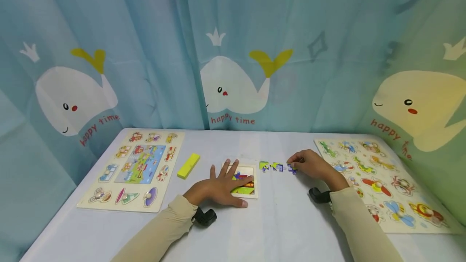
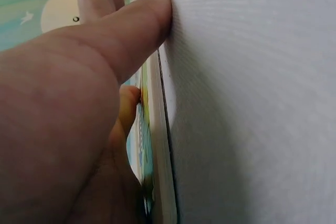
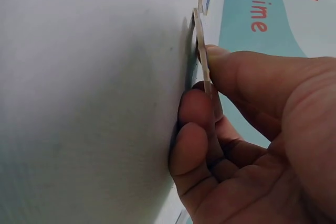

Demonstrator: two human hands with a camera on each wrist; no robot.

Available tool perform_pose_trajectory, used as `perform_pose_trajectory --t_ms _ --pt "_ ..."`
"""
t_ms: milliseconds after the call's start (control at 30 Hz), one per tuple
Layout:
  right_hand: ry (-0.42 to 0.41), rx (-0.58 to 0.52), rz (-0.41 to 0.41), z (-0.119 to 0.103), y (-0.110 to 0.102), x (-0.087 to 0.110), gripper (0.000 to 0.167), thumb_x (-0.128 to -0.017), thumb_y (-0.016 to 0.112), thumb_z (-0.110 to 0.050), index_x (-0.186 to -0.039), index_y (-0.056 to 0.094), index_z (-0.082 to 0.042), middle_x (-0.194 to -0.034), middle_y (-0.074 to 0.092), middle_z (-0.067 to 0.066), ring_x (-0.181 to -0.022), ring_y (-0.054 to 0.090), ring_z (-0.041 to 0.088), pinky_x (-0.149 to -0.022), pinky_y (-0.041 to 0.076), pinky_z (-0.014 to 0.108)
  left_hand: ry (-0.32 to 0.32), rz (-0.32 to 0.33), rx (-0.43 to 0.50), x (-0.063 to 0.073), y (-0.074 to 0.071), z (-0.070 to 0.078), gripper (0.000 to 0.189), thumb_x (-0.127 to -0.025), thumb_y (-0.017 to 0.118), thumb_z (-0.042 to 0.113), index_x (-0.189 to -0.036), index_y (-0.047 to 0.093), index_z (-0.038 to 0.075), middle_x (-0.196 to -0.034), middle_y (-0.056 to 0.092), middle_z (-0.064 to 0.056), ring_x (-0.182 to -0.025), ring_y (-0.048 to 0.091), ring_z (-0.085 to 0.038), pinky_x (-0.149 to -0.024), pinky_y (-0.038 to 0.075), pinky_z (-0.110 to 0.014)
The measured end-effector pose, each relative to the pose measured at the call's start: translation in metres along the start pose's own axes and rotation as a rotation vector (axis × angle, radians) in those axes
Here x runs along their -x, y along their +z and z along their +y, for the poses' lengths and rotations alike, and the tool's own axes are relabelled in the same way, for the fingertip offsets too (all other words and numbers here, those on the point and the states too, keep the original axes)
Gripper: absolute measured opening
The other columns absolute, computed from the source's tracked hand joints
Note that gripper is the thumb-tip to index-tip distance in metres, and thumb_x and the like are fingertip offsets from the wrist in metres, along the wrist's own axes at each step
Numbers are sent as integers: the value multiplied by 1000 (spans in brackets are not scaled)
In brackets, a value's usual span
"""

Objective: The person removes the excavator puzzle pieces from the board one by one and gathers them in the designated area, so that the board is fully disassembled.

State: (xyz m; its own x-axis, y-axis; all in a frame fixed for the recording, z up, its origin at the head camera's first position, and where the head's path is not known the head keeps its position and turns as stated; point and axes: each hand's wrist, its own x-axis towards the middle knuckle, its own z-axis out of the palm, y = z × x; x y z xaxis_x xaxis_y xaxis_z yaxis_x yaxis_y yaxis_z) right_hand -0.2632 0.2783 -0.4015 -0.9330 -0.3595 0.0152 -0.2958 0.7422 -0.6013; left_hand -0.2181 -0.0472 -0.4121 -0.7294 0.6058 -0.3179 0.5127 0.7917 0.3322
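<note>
My left hand (image 1: 220,187) rests palm down with spread fingers over a small wooden jigsaw tray (image 1: 256,187). The thumb reaches past the tray's near edge onto the white cloth, as the left wrist view also shows along the tray's side (image 2: 165,150). Much of the tray's colourful picture is hidden under the hand. To the right, my right hand (image 1: 313,165) pinches a thin jigsaw piece (image 3: 202,45) between thumb and fingers; the piece is tilted, its lower edge near the table. Two more pieces, one green (image 1: 264,166) and one purple (image 1: 278,167), lie between the hands.
A yellow block (image 1: 188,165) lies left of the tray. At the far left is a large knobbed puzzle board (image 1: 109,191) with vehicles and toys. On the right, beneath my right forearm, lies an insect puzzle board (image 1: 393,165). A whale-print curtain (image 1: 164,72) hangs behind the table.
</note>
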Motion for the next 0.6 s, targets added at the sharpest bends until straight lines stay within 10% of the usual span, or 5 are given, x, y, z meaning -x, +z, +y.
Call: perform_pose_trajectory --t_ms 600 --pt "31 15 21 -10 1 1 11 -90 61 1 -94 71 3 -87 67 7 -79 56 18 -70 46 35 73 50 55 8 -15 3 75 -88 62 55 -153 29 38 -161 -10 -15 -143 -23 -35 -107 -5 -65"
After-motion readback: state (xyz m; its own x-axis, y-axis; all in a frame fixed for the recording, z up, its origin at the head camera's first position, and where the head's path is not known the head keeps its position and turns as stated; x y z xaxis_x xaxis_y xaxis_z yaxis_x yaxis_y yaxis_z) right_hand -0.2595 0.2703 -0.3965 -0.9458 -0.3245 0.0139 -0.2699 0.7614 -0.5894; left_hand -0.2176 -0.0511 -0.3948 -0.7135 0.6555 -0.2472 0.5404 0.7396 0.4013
